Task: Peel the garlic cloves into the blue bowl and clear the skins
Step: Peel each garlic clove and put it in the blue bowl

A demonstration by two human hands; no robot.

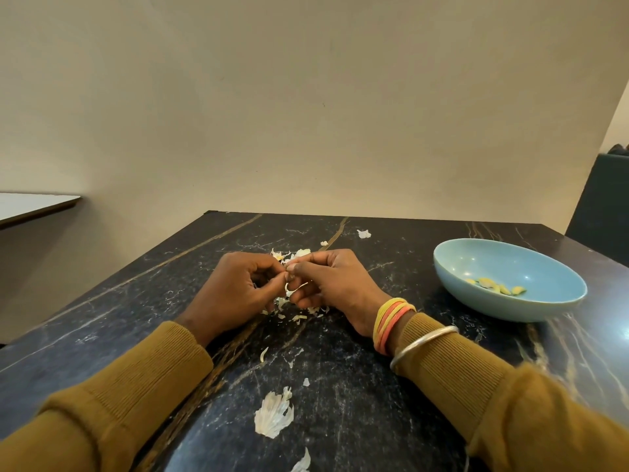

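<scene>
Blue bowl (493, 308): on dark marble tabletop (357, 369), right of your hands, well apart from them. Your left hand (235, 287) and right hand (337, 284): meet at tabletop centre, each grip curled tight, fingertips pinching one garlic clove (291, 269) between them; clove mostly hidden. Large skin (274, 415): lies near you, between your sleeves (119, 396). Skin scraps (289, 255): scattered under and behind hands. Peeled cloves (497, 286): few, inside bowl.
</scene>
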